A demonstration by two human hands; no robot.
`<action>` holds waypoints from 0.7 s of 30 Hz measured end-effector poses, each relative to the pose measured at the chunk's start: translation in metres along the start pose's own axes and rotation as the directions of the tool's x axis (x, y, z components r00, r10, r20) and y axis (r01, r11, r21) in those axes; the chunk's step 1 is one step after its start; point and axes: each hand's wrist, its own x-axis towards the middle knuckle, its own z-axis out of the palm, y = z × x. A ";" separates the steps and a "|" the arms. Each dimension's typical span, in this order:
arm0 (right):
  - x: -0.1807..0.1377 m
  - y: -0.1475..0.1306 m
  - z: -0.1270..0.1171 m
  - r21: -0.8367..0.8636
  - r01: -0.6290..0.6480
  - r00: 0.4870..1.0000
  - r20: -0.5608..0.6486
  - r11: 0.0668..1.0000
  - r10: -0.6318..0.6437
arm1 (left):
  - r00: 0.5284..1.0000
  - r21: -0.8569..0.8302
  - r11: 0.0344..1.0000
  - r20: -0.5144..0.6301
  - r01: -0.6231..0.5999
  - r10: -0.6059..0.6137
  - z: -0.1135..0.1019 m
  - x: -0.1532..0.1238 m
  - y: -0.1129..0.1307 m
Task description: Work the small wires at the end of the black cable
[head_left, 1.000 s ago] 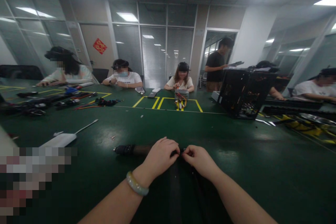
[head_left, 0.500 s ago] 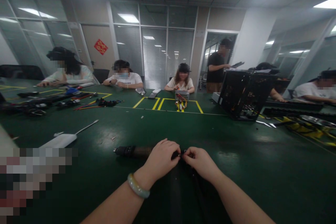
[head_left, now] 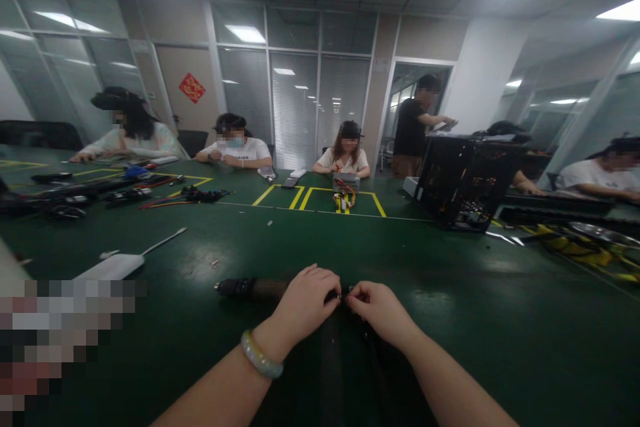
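A dark cylindrical piece lies across the green table in front of me, with a black ribbed end and a small metal tip at its left. My left hand, with a pale green bangle on its wrist, lies curled over the right part of this piece. Its thumb and forefinger close near a tiny shiny spot, too small to name. Beside it, my right hand has its fingers pinched together, close to the left fingertips. Whatever lies between the fingers is hidden.
A white adapter with a short cable lies on the left. Black parts with coloured wires are farther back. A black computer case stands at right, near yellow-black parts. Several people sit around the table; one person stands behind it.
Both my hands stay almost in place, their fingertips still close together. At the back, the standing person's arms and the held object have shifted slightly.
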 end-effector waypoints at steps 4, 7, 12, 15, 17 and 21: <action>0.000 -0.001 -0.001 -0.002 -0.005 1.000 0.012 1.000 0.005 | 1.000 0.003 1.000 -0.002 -0.008 0.008 0.000 -0.001 0.000; 0.000 -0.001 0.000 0.006 -0.001 1.000 0.009 1.000 0.001 | 1.000 -0.004 1.000 -0.018 0.007 -0.007 0.000 -0.001 0.000; 0.001 0.002 0.002 0.006 0.014 1.000 0.011 1.000 -0.014 | 1.000 -0.021 1.000 -0.003 -0.015 0.015 0.000 0.000 0.001; 0.001 0.004 0.002 0.003 0.022 1.000 0.009 1.000 -0.022 | 1.000 -0.010 1.000 -0.007 -0.003 0.002 0.000 -0.001 0.001; 0.001 0.004 0.002 0.007 0.024 1.000 0.006 1.000 -0.024 | 1.000 -0.006 1.000 -0.017 0.011 -0.011 0.001 -0.001 0.001; 0.000 0.003 0.000 0.006 0.031 0.999 0.016 1.000 -0.031 | 1.000 -0.020 1.000 -0.015 0.021 -0.021 0.002 0.000 0.000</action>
